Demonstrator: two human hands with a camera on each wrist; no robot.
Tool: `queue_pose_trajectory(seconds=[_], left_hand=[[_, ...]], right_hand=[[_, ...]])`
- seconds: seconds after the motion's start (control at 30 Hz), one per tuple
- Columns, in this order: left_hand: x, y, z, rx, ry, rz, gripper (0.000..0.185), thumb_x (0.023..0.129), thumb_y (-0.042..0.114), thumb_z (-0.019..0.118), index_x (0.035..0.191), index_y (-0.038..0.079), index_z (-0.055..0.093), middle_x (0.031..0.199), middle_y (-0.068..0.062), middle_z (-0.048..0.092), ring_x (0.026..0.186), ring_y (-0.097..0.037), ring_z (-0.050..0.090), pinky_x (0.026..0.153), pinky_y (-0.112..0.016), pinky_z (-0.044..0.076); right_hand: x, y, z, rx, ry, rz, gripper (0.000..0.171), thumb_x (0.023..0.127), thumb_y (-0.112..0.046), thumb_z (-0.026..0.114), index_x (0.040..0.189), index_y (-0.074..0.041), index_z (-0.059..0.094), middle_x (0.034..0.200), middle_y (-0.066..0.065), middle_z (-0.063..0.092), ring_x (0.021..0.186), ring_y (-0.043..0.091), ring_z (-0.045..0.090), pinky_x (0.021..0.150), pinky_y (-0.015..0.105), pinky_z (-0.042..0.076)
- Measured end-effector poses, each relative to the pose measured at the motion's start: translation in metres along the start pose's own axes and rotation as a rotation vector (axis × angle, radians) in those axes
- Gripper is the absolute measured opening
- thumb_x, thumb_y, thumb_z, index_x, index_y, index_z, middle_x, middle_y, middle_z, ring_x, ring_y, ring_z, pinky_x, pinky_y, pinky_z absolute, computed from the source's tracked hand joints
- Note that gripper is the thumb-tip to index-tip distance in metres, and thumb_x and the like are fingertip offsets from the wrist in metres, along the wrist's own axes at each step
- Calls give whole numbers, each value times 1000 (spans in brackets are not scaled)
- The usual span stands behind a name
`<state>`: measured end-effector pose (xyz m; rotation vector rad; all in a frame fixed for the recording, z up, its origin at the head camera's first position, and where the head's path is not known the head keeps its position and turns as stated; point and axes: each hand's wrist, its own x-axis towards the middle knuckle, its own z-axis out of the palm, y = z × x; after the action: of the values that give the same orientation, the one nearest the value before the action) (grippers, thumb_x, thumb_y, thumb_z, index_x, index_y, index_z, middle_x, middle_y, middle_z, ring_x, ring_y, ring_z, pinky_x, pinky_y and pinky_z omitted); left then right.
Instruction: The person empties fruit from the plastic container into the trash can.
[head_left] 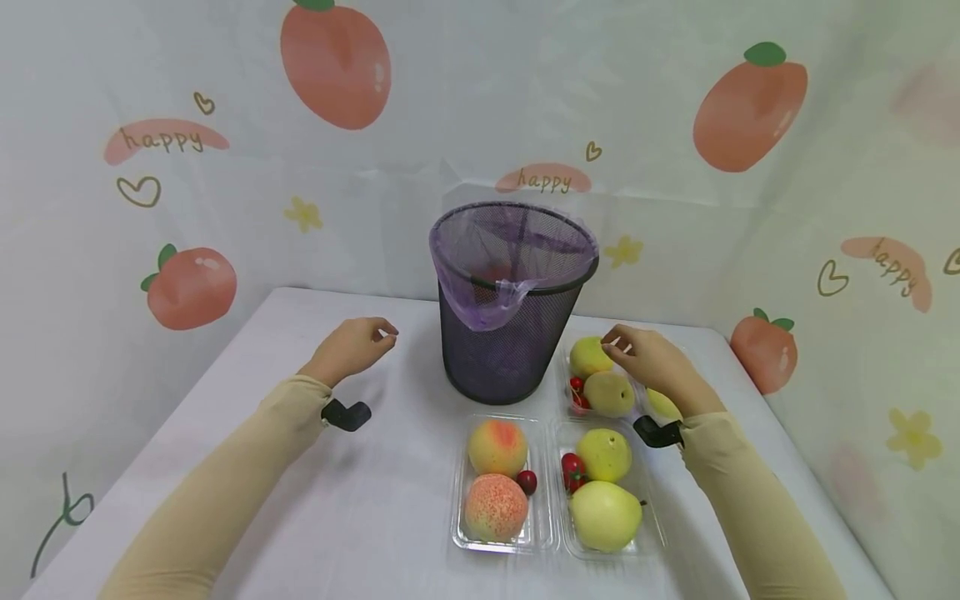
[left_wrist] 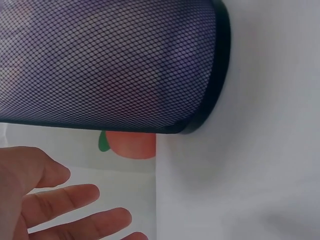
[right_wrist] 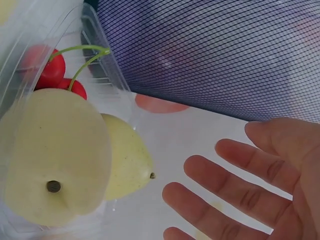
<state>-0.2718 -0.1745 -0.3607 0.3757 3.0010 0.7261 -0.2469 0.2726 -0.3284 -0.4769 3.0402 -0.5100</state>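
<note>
Held in the air left of a black mesh wastebasket [head_left: 491,358], my left hand [head_left: 352,348] has loosely bent fingers with nothing in them. The basket carries a purple bag [head_left: 487,310] folded over its rim. My right hand [head_left: 660,367] hovers by the far-right clear box, its fingers [right_wrist: 220,182] spread loosely and empty. That box holds yellow pears [right_wrist: 57,155] and red cherries [right_wrist: 50,70] with green stems. Part of another yellow fruit [head_left: 663,404] shows below my right wrist.
A clear box [head_left: 457,533] at front holds two peaches [head_left: 497,507] and a dark red round fruit [head_left: 527,482]. Beside it, another box [head_left: 656,533] contains yellow pears [head_left: 606,515] and small red fruits [head_left: 573,473]. A fruit-printed curtain [head_left: 405,167] surrounds the white table [head_left: 360,517].
</note>
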Motion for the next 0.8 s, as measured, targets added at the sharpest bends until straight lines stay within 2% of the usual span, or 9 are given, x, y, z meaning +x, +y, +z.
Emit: queue_pose_trajectory(seconds=[0.1, 0.37, 0.47, 0.57, 0.67, 0.8], left_hand=[[0, 1, -5, -22, 8, 1, 36, 95, 25, 46, 120, 9, 67, 105, -15, 69, 88, -26, 62, 71, -37, 50], [4, 8, -21, -89, 21, 8, 35, 98, 29, 47, 123, 12, 65, 108, -14, 68, 90, -26, 62, 72, -37, 50], [7, 14, -29, -130, 31, 13, 34, 99, 30, 47, 124, 13, 63, 106, -11, 69, 89, -24, 65, 72, -36, 50], [10, 21, -39, -168, 44, 25, 34, 100, 30, 46, 125, 14, 62, 106, -9, 69, 93, -24, 66, 77, -39, 52], [13, 28, -50, -207, 74, 32, 34, 100, 29, 46, 125, 13, 62, 107, -9, 69, 97, -24, 67, 83, -43, 52], [17, 40, -62, -253, 126, 35, 32, 99, 28, 47, 123, 14, 63, 106, -10, 69, 96, -24, 67, 84, -42, 52]], right_hand=[[-3, 1, 0, 62, 9, -10, 30, 101, -27, 51, 119, -6, 62, 105, 16, 68, 95, 32, 66, 78, 48, 54], [-17, 4, -2, 212, 19, 4, 31, 101, -26, 51, 118, -3, 61, 101, 17, 69, 92, 31, 68, 70, 34, 54], [-23, 7, -2, 248, 10, 11, 30, 101, -26, 51, 118, -3, 61, 103, 18, 69, 93, 31, 68, 73, 34, 55], [-29, 10, -2, 276, 3, 8, 30, 101, -26, 52, 118, -2, 60, 103, 20, 68, 91, 29, 69, 75, 36, 57], [-34, 12, -1, 306, -1, 2, 31, 101, -25, 52, 118, -1, 60, 103, 20, 68, 89, 28, 69, 75, 38, 59], [-43, 13, 1, 358, -19, 17, 32, 100, -24, 53, 118, 2, 60, 103, 21, 68, 90, 31, 69, 73, 36, 60]])
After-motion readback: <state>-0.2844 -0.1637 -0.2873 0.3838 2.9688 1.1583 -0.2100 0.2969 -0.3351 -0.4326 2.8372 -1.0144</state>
